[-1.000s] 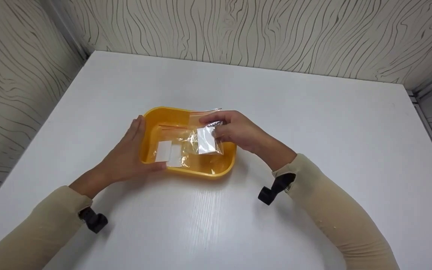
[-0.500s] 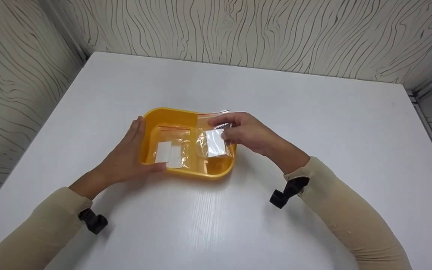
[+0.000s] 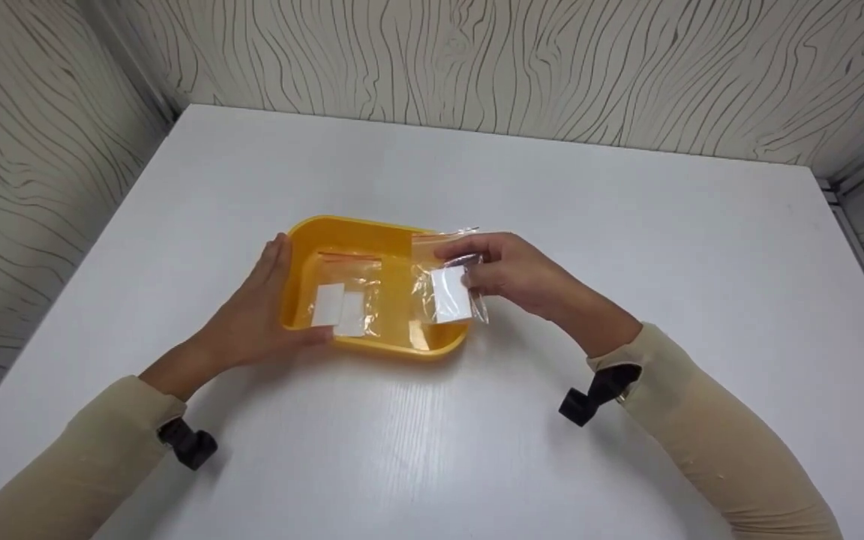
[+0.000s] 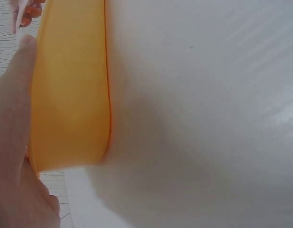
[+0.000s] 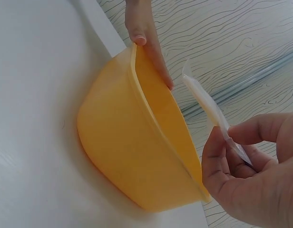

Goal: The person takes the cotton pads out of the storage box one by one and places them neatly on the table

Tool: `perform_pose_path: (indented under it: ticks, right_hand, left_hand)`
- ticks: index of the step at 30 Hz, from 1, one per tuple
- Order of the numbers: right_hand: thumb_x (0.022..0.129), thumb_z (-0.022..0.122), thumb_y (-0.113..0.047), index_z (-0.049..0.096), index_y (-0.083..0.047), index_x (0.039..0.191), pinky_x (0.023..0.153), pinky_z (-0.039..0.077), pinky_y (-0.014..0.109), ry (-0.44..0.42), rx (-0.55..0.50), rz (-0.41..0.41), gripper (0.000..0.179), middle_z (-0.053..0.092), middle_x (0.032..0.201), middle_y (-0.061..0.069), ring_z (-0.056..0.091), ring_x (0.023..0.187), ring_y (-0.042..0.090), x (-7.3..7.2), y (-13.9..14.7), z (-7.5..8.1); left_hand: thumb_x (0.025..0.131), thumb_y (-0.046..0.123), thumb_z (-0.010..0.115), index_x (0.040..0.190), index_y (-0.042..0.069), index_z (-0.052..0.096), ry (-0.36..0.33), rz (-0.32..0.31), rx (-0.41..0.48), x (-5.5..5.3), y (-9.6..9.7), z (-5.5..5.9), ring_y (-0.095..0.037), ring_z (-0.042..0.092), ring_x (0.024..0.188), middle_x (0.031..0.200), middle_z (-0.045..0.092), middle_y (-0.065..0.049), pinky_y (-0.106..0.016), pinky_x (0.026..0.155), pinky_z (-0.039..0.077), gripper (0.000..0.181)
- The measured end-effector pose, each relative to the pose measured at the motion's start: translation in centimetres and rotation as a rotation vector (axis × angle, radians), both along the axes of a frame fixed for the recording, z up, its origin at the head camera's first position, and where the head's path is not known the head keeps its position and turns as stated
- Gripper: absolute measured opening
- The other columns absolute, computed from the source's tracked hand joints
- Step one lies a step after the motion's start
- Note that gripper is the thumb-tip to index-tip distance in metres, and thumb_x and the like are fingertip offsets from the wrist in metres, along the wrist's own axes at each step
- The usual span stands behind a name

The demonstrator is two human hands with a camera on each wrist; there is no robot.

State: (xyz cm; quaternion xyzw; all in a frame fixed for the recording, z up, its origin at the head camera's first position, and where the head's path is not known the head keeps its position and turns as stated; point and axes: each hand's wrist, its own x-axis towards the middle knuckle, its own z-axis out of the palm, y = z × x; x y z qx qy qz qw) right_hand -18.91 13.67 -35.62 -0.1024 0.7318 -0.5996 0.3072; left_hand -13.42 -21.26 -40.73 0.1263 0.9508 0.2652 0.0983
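A yellow plastic bin [image 3: 372, 350] stands on the white table. My left hand [image 3: 248, 322] holds its left end, fingers along the side and thumb on the front rim. In the bin's left part lies a clear zip bag [image 3: 361, 274] with red lines along its top and white rectangular pieces [image 3: 328, 304] at its bottom. My right hand [image 3: 529, 277] pinches a second clear zip bag [image 3: 422, 281] by its right side, over the bin's right end. Inside this bag is a white rectangular piece [image 3: 450, 294]. The right wrist view shows the held bag [image 5: 203, 99] edge-on, above the rim.
The white table [image 3: 402, 450] reaches back to patterned wall panels [image 3: 477, 67], with another panel [image 3: 19, 150] on the left. Black wrist mounts [image 3: 188, 444] stick out from both beige sleeves.
My right hand has moved to the right with the pinched zip bag, from over the bin's middle to its right end. The left hand and the bin stay in place.
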Motion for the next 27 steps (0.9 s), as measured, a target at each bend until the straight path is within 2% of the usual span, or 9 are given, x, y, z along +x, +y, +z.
perform_pose_path:
  ticks: [17, 27]
  right_hand:
    - [0.089, 0.052, 0.011, 0.06, 0.005, 0.135, 0.085, 0.058, 0.028, 0.01, -0.004, 0.003, 0.047, 0.055, 0.137, 0.015, 0.058, 0.107, 0.025, 0.7, 2.7, 0.2]
    - [0.09, 0.052, 0.011, 0.059, 0.007, 0.135, 0.083, 0.058, 0.028, 0.028, 0.005, 0.011, 0.046, 0.056, 0.132, 0.014, 0.059, 0.104, 0.024, 1.2, 4.3, 0.2]
  left_hand:
    - [0.081, 0.064, 0.074, 0.161, 0.001, -0.01, 0.012, -0.011, 0.008, 0.0, 0.2, 0.1, -0.036, -0.001, 0.156, 0.169, -0.007, -0.02, -0.058, 0.121, 0.021, 0.132]
    - [0.081, 0.065, 0.074, 0.161, 0.002, -0.011, -0.006, -0.004, 0.009, 0.0, 0.2, 0.2, -0.036, -0.002, 0.156, 0.17, -0.009, -0.017, -0.059, 0.12, 0.021, 0.133]
